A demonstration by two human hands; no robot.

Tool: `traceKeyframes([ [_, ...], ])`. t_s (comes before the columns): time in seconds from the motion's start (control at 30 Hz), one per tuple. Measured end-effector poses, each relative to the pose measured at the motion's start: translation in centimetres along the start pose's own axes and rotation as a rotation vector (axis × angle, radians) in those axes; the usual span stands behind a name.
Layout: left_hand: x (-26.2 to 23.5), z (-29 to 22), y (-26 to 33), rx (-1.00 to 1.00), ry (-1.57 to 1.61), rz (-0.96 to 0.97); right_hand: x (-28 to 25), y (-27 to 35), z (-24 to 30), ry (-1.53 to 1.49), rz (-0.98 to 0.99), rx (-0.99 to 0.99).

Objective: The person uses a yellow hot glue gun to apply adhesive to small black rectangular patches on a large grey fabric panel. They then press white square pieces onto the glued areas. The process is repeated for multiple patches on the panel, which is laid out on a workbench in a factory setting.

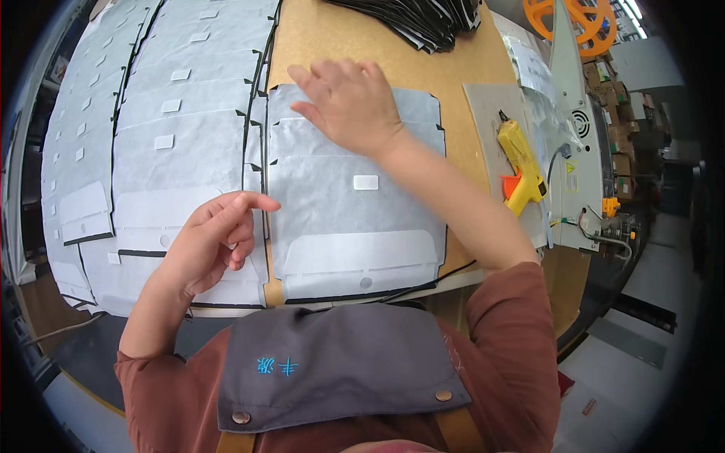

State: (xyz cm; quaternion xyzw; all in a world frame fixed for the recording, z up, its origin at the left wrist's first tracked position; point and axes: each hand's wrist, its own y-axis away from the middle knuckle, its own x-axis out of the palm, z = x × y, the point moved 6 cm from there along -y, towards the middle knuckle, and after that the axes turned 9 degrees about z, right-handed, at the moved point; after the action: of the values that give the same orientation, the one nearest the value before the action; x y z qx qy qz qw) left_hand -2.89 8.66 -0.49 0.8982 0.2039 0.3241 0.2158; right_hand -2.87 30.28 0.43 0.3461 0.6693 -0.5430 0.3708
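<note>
Head view: grey sheet (pixel 321 200) lies at 12 o'clock from wearer. Right hand (pixel 346 102) open, over sheet's 12 o'clock end; contact unclear. Left hand (pixel 215 238) loosely curled, ungripping, index finger at 9 o'clock edge; yellow glue gun (pixel 521 162) at 3 o'clock

the person's right hand (pixel 347 106), fingers spread and blurred, is over the far part of a grey panel (pixel 325 196) bearing a small white tab (pixel 366 183). the left hand (pixel 215 238) points its index finger at the panel's left edge; whether they touch, i can't tell. a yellow glue gun (pixel 521 158) lies off to the right, more grey panels (pixel 204 155) to the left.
</note>
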Motion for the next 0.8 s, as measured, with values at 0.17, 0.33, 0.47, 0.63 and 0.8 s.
traceKeyframes([
  [0.17, 0.7, 0.8, 0.8, 0.058, 0.152, 0.051, -4.9, 1.5, 2.8, -0.183, -0.073, -0.002],
  [0.33, 1.0, 2.7, 0.7, 0.038, 0.229, 0.009, -1.6, 2.9, 3.2, -0.324, 0.055, -0.013],
  [0.47, 0.5, 2.7, 0.9, 0.004, 0.21, 0.059, -2.1, 1.6, -5.1, -0.281, 0.077, 0.306],
  [0.63, -2.3, 2.2, 1.4, 0.146, -0.177, -0.219, -0.1, 2.3, -7.4, -0.421, 0.699, 0.491],
  [0.8, -2.4, 0.0, 0.6, 0.272, -0.51, -0.351, 1.1, 3.4, -9.1, -0.604, 0.722, 0.424],
])
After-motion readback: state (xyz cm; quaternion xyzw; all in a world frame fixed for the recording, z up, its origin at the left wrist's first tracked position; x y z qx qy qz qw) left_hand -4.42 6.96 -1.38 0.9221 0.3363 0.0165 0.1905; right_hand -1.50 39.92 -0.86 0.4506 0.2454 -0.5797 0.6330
